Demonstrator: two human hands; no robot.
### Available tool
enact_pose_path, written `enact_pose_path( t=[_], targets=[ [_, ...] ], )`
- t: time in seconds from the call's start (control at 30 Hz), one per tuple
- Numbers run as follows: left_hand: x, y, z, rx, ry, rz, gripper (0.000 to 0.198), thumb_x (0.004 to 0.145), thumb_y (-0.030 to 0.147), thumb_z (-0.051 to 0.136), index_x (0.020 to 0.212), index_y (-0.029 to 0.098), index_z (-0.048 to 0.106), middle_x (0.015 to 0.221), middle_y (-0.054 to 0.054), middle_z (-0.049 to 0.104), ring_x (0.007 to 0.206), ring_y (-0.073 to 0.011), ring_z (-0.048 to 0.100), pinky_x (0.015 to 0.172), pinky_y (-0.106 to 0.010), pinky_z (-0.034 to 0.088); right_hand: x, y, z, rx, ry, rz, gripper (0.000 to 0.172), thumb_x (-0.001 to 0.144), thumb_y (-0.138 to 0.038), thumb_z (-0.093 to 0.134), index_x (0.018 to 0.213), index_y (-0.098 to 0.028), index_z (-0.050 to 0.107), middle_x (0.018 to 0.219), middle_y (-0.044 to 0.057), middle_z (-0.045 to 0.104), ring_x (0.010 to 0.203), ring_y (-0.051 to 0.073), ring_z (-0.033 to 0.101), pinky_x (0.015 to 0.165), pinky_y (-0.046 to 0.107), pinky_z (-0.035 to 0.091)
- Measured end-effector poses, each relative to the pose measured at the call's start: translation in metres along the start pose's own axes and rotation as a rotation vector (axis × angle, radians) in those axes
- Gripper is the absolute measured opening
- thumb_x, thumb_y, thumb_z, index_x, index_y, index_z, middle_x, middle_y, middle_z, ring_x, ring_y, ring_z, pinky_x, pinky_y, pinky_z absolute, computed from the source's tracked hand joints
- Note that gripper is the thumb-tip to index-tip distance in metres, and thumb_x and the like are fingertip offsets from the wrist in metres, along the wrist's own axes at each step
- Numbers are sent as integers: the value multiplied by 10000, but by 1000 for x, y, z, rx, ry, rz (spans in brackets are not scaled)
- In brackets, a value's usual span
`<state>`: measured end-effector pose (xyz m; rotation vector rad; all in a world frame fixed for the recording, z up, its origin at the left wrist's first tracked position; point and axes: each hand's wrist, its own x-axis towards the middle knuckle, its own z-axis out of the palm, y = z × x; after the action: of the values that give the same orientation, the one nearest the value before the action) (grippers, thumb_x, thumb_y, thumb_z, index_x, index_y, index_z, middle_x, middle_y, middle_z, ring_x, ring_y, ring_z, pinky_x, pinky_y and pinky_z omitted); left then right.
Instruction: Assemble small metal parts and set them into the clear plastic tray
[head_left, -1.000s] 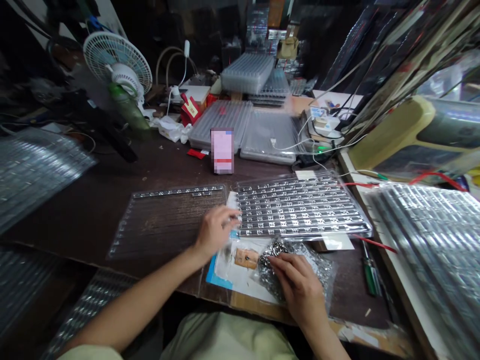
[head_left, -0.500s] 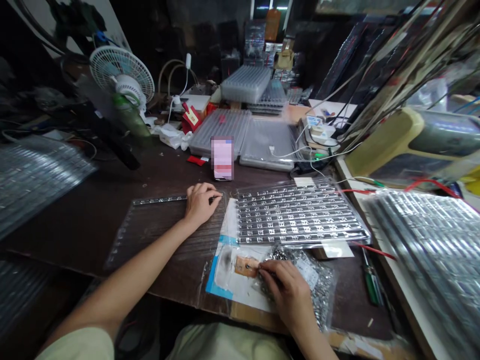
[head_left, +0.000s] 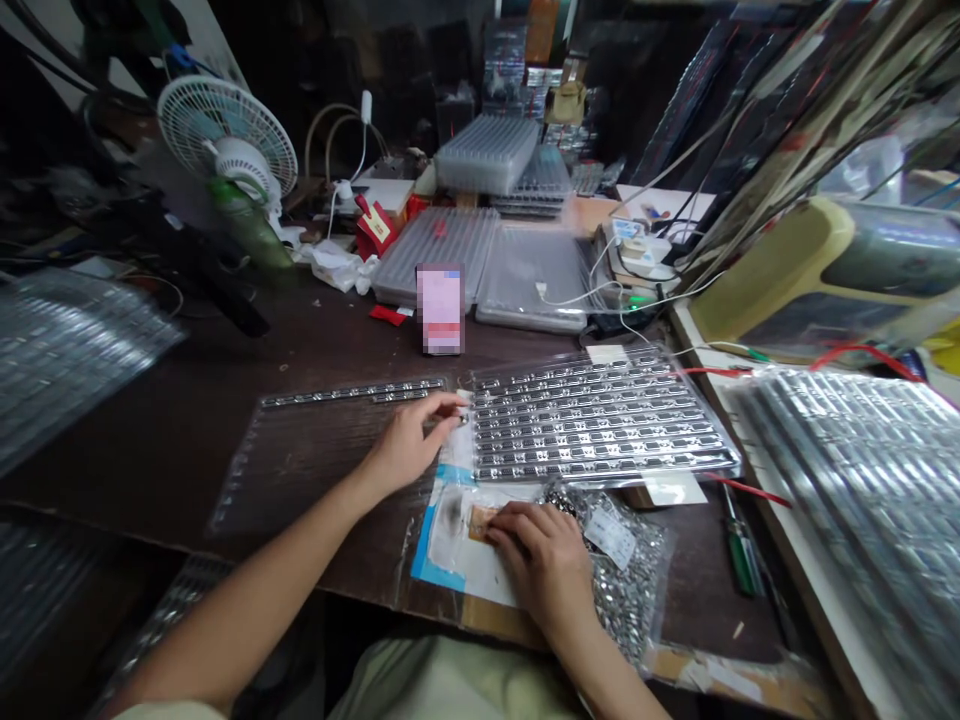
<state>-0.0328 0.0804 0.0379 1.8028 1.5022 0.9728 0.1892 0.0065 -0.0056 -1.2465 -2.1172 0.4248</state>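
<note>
My left hand is over the gap between two clear trays, its thumb and forefinger closing around a small dark metal part whose shape is too small to make out. Left of it, the clear ribbed tray carries a filled top row of shiny metal pieces and a short second row near the hand. On the right, a second tray holds many rows of such pieces. My right hand rests with fingertips together at a small orange-brown pad; anything between them is hidden. Beneath that wrist lies a plastic bag of small metal parts.
A phone stands upright behind the trays. Further back are stacked clear trays and a fan. A green-handled screwdriver lies at the right, beside more stacked trays and a red wire.
My left hand has moved right and slightly nearer me, off the left tray's upper rows, uncovering pieces in its second row. My right hand has shifted left over the pad.
</note>
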Motion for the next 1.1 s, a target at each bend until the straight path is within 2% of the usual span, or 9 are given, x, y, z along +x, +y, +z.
enact_pose_path(
  t=[0.1,0.17,0.27,0.37,0.43,0.5,0.7,0.9,1.1],
  targets=[
    [-41,5,2,-228,-112,-99,248,907,227,445,1056,202,642,1010,-48,625,721,-116,636,662,-245,512,-1,-1,7,-41,4,-10,161,904,-307,552,872,-276,706,864,3,685,782,153,558,727,307,356],
    [-60,6,8,-268,-117,-141,209,891,244,491,992,191,667,965,-51,621,748,-126,631,645,-227,510,-1,-1,9,-82,-1,-19,160,903,-309,554,895,-295,713,865,1,679,776,149,548,716,305,351],
    [-75,5,21,-204,-77,-165,153,839,227,590,946,196,695,892,-43,644,797,-145,627,643,-214,503,-2,1,8,-153,-20,-27,154,892,-301,568,952,-319,709,903,-3,676,800,155,541,718,305,357],
    [-78,5,35,-113,-26,-155,141,807,189,636,926,195,712,851,-36,676,736,-140,630,620,-216,505,-7,11,-3,-283,-40,-69,244,903,-262,534,1109,-295,659,1068,14,668,949,193,538,805,325,370],
    [-79,6,45,-74,7,-102,118,785,173,664,885,192,726,843,-39,688,746,-147,640,648,-229,516,-14,20,-14,-402,-70,-119,329,910,-195,479,1205,-271,604,1199,20,626,1082,216,503,883,347,349],
    [-80,6,54,-47,31,-37,121,773,158,678,870,201,737,842,-38,685,773,-152,645,691,-239,523,-23,29,-24,-476,-98,-147,380,902,-141,438,1228,-272,583,1249,12,601,1148,223,474,923,363,324],
    [-86,2,70,31,41,70,134,774,179,692,892,221,739,833,-36,675,796,-154,643,729,-249,520,-37,37,-36,-407,-77,-144,294,925,-152,414,1078,-241,649,1018,36,676,964,190,545,883,328,347],
    [-88,4,73,56,56,126,107,809,239,663,887,224,735,806,-40,668,761,-154,640,684,-254,521,-26,36,-35,-349,-56,-147,223,952,-229,423,970,-217,645,949,45,665,863,183,545,794,320,367],
    [-88,5,74,128,48,164,95,816,263,655,866,228,728,790,-37,661,757,-158,629,683,-263,512,-18,30,-38,-193,40,-59,172,932,-256,488,906,-219,653,805,34,665,733,161,566,700,293,426]
  ],
)
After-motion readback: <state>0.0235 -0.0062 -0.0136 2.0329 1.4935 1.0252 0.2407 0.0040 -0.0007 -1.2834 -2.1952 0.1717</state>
